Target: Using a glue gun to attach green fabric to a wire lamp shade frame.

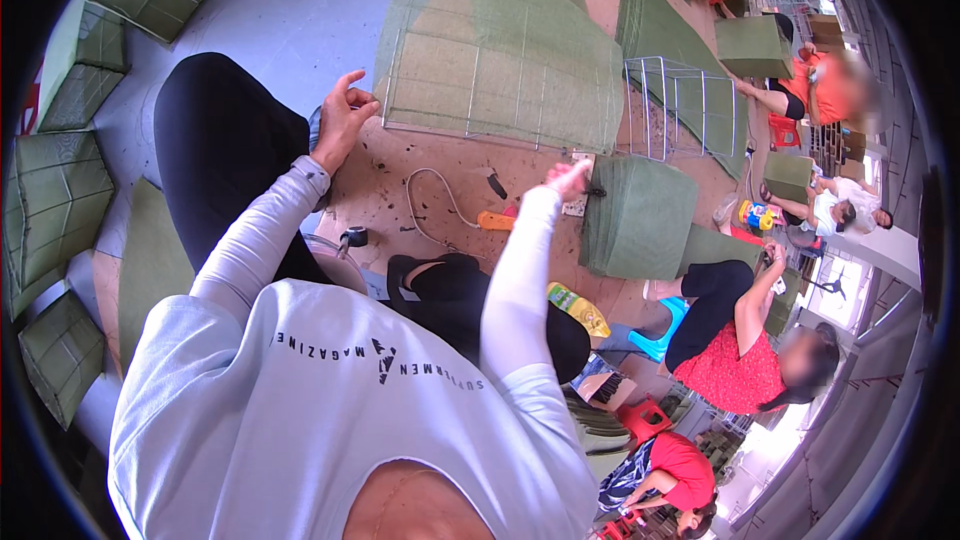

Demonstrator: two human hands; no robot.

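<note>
A wire frame (470, 133) lies in front of me with a sheet of green mesh (500, 50) over it. Beside the frame's near left corner is my left hand (343, 125), thumb and forefinger pinched at the mesh edge and the other fingers raised; what is between the tips is too small to make out. My right hand (568, 180) is reached out over a small white block (577, 202), near the frame's right end. Its fingers look bunched together, somewhat blurred, and I cannot see what they hold.
An orange-handled tool (496, 221) with a pale cord lies on the brown board. Stacked green mesh sheets (640, 215) and a bare wire frame (685, 105) are to the right. Green mesh boxes (60, 195) stand at left. A co-worker in red (725, 370) sits by a blue stool (660, 332).
</note>
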